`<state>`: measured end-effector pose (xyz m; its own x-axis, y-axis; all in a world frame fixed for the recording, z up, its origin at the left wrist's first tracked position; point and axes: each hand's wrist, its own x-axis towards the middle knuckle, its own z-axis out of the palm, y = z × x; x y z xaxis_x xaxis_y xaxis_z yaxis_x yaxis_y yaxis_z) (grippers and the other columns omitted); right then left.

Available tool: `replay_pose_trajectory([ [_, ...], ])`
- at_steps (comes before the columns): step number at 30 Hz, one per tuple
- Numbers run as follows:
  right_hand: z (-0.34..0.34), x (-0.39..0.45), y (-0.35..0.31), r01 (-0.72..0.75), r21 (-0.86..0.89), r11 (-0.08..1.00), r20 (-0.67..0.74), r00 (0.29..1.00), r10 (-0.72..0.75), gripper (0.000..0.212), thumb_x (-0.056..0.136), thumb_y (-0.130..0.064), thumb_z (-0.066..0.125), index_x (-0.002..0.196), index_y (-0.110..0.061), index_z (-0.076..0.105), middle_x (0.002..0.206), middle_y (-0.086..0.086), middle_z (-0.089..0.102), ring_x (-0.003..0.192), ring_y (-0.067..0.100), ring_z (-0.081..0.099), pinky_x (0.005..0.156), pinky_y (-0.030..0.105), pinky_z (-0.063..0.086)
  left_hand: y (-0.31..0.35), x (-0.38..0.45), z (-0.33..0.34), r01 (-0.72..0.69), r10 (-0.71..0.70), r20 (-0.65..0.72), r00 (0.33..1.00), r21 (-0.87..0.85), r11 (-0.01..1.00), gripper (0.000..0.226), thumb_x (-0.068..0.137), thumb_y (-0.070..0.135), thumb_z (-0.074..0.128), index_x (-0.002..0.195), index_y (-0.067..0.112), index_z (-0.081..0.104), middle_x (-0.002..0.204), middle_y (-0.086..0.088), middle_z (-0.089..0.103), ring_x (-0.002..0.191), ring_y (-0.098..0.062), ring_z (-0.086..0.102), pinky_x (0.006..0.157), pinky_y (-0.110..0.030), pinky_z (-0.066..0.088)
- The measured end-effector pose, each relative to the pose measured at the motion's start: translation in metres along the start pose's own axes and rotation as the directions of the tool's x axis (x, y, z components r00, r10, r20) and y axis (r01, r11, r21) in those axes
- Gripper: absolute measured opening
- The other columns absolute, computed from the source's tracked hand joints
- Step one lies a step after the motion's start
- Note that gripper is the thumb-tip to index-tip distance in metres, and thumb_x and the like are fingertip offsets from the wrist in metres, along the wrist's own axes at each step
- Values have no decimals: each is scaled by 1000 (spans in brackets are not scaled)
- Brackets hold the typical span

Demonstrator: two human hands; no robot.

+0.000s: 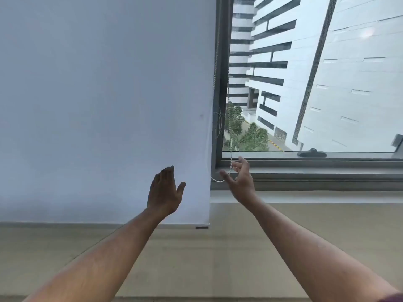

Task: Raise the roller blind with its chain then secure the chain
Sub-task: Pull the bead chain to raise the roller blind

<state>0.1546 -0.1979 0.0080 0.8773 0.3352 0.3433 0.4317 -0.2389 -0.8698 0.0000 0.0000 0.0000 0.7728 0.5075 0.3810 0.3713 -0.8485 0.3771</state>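
Observation:
A pale grey roller blind (104, 105) hangs fully lowered over the left window, its bottom bar (201, 227) near the sill. A white beaded chain (230, 149) hangs along the blind's right edge and loops at the bottom. My right hand (239, 179) is at that loop with fingers spread, the chain passing between thumb and fingers; no closed grip shows. My left hand (164, 190) is raised in front of the blind's lower right part, open and holding nothing.
A dark window frame (220, 83) separates the blind from an uncovered pane showing white buildings and trees. A black window handle (311, 153) lies on the lower frame. A beige sill (218, 258) runs below both arms.

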Motion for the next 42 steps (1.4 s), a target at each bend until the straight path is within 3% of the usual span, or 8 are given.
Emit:
replay_pose_trajectory([
  [5, 4, 19, -11, -87, 277, 957, 112, 992, 58, 52, 95, -32, 71, 135, -6, 50, 94, 10, 73, 81, 19, 69, 73, 31, 54, 19, 4, 14, 126, -125, 18, 992, -130, 984, 68, 101, 45, 49, 156, 13, 27, 160, -8, 38, 147, -28, 37, 121, -42, 32],
  [9, 11, 14, -12, -179, 471, 864, 189, 977, 99, 24, 105, -24, 55, 102, -2, 66, 53, -6, 49, 42, 6, 46, 55, 33, 48, 33, 6, 21, 206, -198, 56, 979, -265, 942, 60, 100, 44, 53, 150, 15, 37, 149, -6, 49, 138, -27, 44, 113, -43, 41],
  [14, 17, -3, 3, -213, 477, 853, 149, 976, 160, 34, 107, -28, 50, 89, -7, 69, 49, -6, 36, 42, 12, 31, 42, 25, 28, 45, 14, 18, 180, -138, 132, 982, -413, 893, 45, 100, 42, 56, 138, 18, 51, 129, 0, 62, 116, -22, 61, 100, -42, 52],
  [19, 25, -27, 20, -290, 520, 804, 131, 957, 260, 36, 105, -30, 54, 77, -10, 63, 45, -5, 36, 40, 12, 28, 42, 23, 25, 67, 31, 7, 143, -24, 202, 979, -597, 790, 30, 102, 38, 56, 123, 18, 64, 120, 0, 70, 101, -18, 67, 90, -34, 54],
  [26, 39, -40, 20, -240, 480, 844, 60, 969, 241, 39, 107, -29, 49, 78, -12, 68, 52, -4, 41, 48, 11, 33, 49, 26, 30, 123, 39, -8, 168, 164, 256, 953, -892, 419, 42, 105, 40, 50, 90, 7, 71, 83, -8, 74, 78, -20, 71, 77, -30, 59],
  [32, 40, -45, 21, -252, 462, 851, 43, 964, 262, 37, 107, -28, 48, 87, -2, 65, 50, -9, 39, 47, 10, 31, 48, 28, 30, 137, 35, -20, 129, 113, 170, 979, -945, 299, 36, 107, 37, 46, 81, 13, 52, 65, -5, 53, 61, -21, 56, 70, -36, 54],
  [37, 34, -45, 16, -295, 474, 829, 65, 951, 301, 31, 108, -23, 48, 86, -5, 62, 50, -6, 36, 47, 13, 27, 44, 25, 28, 148, 51, -48, 128, 214, 167, 962, -974, 185, 52, 105, 50, 40, 58, 27, 39, 54, 6, 30, 49, -14, 23, 45, -22, 28],
  [42, 27, -44, 15, -325, 471, 820, 101, 944, 316, 30, 106, -23, 52, 82, -11, 66, 49, -5, 39, 44, 12, 31, 45, 25, 32, 133, 56, -44, 71, 127, 102, 987, -971, 230, 57, 108, 45, 37, 53, 29, 40, 49, 7, 31, 43, -12, 26, 43, -23, 30],
])
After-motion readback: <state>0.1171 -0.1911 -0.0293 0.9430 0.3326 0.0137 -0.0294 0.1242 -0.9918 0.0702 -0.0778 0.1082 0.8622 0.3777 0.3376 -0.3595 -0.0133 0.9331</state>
